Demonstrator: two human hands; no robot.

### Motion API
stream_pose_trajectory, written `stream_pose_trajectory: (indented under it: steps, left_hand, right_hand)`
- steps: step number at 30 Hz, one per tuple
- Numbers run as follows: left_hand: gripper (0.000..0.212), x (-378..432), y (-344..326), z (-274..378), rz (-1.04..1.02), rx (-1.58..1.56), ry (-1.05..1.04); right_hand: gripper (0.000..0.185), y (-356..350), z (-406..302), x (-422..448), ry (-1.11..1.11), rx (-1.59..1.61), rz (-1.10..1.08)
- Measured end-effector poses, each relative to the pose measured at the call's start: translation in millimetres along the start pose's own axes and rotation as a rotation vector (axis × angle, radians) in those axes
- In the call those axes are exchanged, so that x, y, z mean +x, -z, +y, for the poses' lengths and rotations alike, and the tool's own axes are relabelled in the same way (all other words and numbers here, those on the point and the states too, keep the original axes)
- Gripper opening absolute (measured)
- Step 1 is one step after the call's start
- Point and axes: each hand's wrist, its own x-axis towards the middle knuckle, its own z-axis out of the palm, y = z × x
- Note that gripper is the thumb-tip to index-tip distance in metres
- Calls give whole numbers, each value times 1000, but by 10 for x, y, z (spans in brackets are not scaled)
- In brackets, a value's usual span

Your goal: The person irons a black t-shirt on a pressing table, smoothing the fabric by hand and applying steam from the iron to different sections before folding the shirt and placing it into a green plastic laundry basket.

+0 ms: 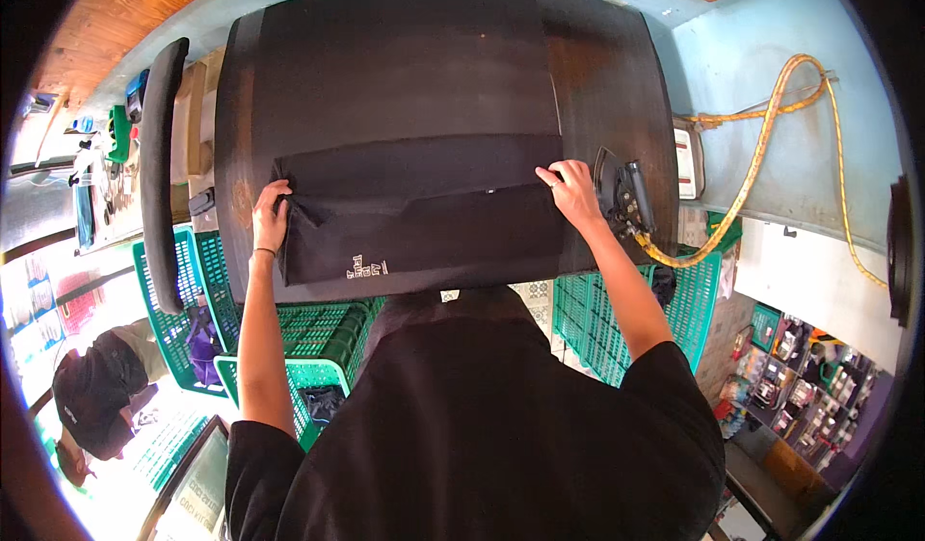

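A black cloth garment (433, 216) with white printed writing lies folded across a dark padded ironing table (405, 57). Its left end is pinched by my left hand (271, 216), and the fabric bunches into creases there. At the other end my right hand (574, 187) grips the fold between thumb and fingers. A small pale tag shows on the garment's middle edge. Just right of my right hand, an iron (623, 190) with a dark handle rests on the table, a yellow hose joined to it.
The yellow hose (766, 136) loops up to the blue wall. Green plastic baskets (311, 331) stand below the table's front edge, more of them (614, 317) at right. A long padded sleeve board (162, 172) stands at left. Another person (101, 389) bends over at lower left.
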Motion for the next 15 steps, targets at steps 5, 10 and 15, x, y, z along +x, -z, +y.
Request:
stream_pose_trajectory:
  steps: [5,10,15]
  left_hand:
    - [29,60,-15,27,-61,81,-32]
    - [31,-4,24,82,33,-31,49]
    - [36,-113,35,281,-51,328,-119]
  right_hand:
    - [38,24,-34,-134,-12,-1,-108]
    - [40,92,-130,-171,-16,-13,11]
    - [49,98,-372,-75,-100,-13,-46]
